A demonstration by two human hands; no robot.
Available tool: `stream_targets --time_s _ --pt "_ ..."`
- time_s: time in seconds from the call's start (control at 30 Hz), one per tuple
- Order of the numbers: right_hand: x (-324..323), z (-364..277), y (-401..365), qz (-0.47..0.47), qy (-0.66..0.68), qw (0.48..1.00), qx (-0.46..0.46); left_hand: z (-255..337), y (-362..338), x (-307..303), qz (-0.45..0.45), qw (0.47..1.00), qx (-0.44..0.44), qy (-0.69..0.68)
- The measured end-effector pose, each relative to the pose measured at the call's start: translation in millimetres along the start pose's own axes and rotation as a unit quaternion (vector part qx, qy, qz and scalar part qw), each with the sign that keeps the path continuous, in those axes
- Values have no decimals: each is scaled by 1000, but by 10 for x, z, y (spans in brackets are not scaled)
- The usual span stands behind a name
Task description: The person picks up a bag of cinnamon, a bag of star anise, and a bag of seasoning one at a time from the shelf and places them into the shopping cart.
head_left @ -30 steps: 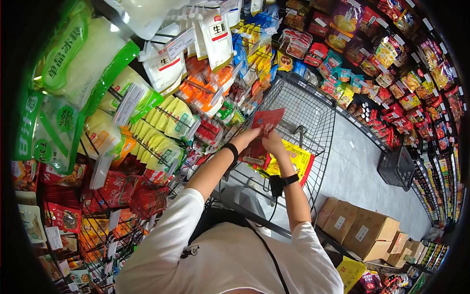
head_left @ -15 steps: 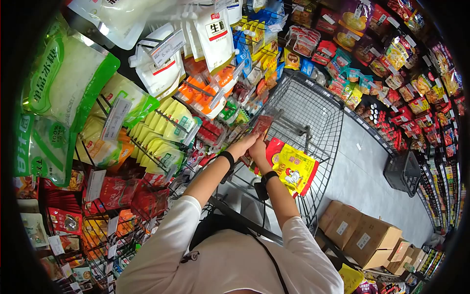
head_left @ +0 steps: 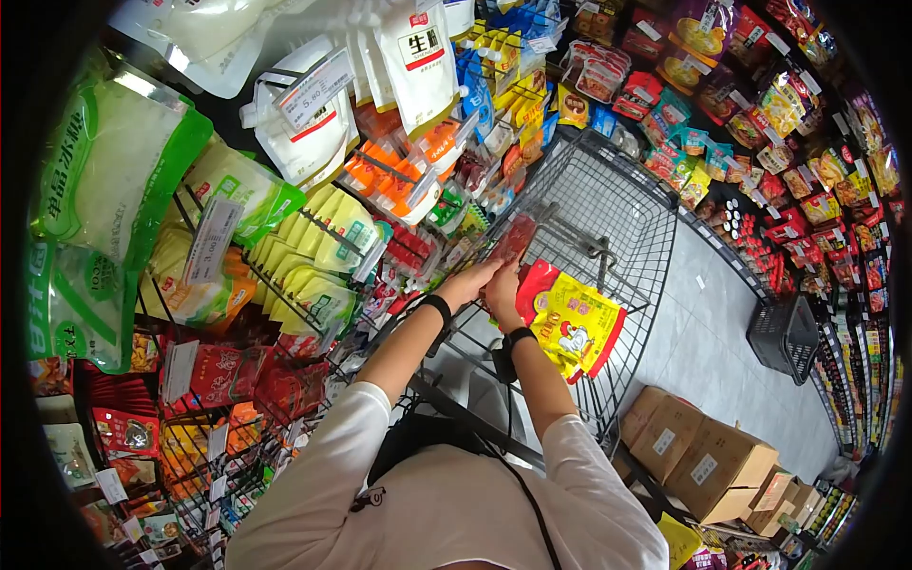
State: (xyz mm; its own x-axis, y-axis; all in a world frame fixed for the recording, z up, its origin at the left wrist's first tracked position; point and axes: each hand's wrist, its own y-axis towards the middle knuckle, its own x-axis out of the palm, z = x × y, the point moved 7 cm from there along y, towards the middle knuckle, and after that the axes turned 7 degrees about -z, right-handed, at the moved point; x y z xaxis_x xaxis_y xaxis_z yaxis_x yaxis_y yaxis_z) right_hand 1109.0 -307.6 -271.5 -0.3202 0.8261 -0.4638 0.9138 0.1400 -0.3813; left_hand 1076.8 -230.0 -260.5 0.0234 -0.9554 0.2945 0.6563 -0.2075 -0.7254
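Over the near end of a wire shopping cart [head_left: 655,275], my left hand [head_left: 468,283] and my right hand [head_left: 503,293] are close together, closed on a small dark red packet [head_left: 514,237]. Its upper part sticks out past my fingers; the lower part is hidden by them. Just right of my right hand, a yellow and red bag [head_left: 575,328] with a chicken picture lies in the cart. Both wrists wear black bands.
Racks on the left hold white pouches [head_left: 415,57], pale yellow packets [head_left: 332,228] and green-edged bags [head_left: 114,161]. Cardboard boxes [head_left: 703,456] stand at lower right. A dark basket [head_left: 784,337] sits on the floor by the right shelves, which carry many colourful packets.
The red packet has tilted a little in my hands, and its front looks brighter red. The view has shifted slightly; both hands stay together on the packet.
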Motion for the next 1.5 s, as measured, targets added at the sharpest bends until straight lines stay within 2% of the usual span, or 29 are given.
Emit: stream_targets --time_s 0.03,0.13,0.17,0.27,0.37,0.47,0.57,0.67,0.73,0.77,0.83,0.87,0.9,0.93,0.97,1.03,1.07,1.1,1.13,1.23,1.3,1.33,1.37,1.43,1.5 --pt "-71 -84 -55 22 4 1000 0 21 -44 24 -20 1000 -4 -9" --pt "-77 -118 -30 1 17 999 33 53 -145 71 -64 997 -21 -31" --pt "-60 -65 -35 -58 17 995 78 60 -165 87 -68 997 -31 -34" --pt "-65 -119 -127 -100 77 984 125 3 -116 64 -55 998 -39 -15" --pt "367 594 352 -118 -32 988 96 34 -133 62 -38 998 -53 8" --pt "154 207 103 -114 -68 986 99 7 -98 46 -33 997 -71 18" --pt "206 279 160 -119 -87 984 104 40 -115 49 -8 997 -64 42" --pt "38 7 -8 -116 -55 981 142 186 -275 108 6 997 -63 55" --pt "144 49 125 -142 45 983 104 206 -206 84 -1 996 -42 72" --pt "160 105 186 -130 72 984 101 181 -103 37 -8 996 -19 88" --pt "14 -59 151 -81 106 985 109 500 -372 221 -112 978 147 93" --pt "-117 -213 95 -44 112 985 120 493 -406 171 -94 986 127 62" --pt "-49 -68 251 12 122 988 95 490 -407 102 -75 991 107 30" --pt "13 27 395 6 120 992 40 489 -412 46 -55 995 88 -2" --pt "-7 108 533 0 118 993 -17 628 -601 90 -27 997 70 -18" --pt "-269 -113 452 -72 183 977 -81 780 -907 83 -22 995 94 -17" --pt "-541 -505 146 -136 247 955 -87 840 -1078 53 -18 994 107 -18" --pt "-831 -779 -185 -47 321 945 -41 917 -1304 49 -25 991 131 1" --pt "-947 -834 -234 -89 320 943 -25 1034 -1605 74 -7 987 162 20" --pt "-1511 -1371 -764 -171 383 905 -76 1273 -2674 301 28 955 282 93" --pt "-1996 -1469 -1006 -112 339 922 -149 1258 -3430 481 29 918 373 135" --pt "-2199 -1469 -1141 -67 381 912 -132 1200 -3774 542 30 903 405 141" --pt "-2388 -1474 -1283 -25 384 910 -154 1099 -4017 529 42 900 409 147" --pt "-2587 -1323 -1460 -2 411 901 -138 873 -4407 455 62 893 418 155" --pt "-2662 -1191 -1622 16 402 908 -118 486 -4535 200 108 914 378 98"
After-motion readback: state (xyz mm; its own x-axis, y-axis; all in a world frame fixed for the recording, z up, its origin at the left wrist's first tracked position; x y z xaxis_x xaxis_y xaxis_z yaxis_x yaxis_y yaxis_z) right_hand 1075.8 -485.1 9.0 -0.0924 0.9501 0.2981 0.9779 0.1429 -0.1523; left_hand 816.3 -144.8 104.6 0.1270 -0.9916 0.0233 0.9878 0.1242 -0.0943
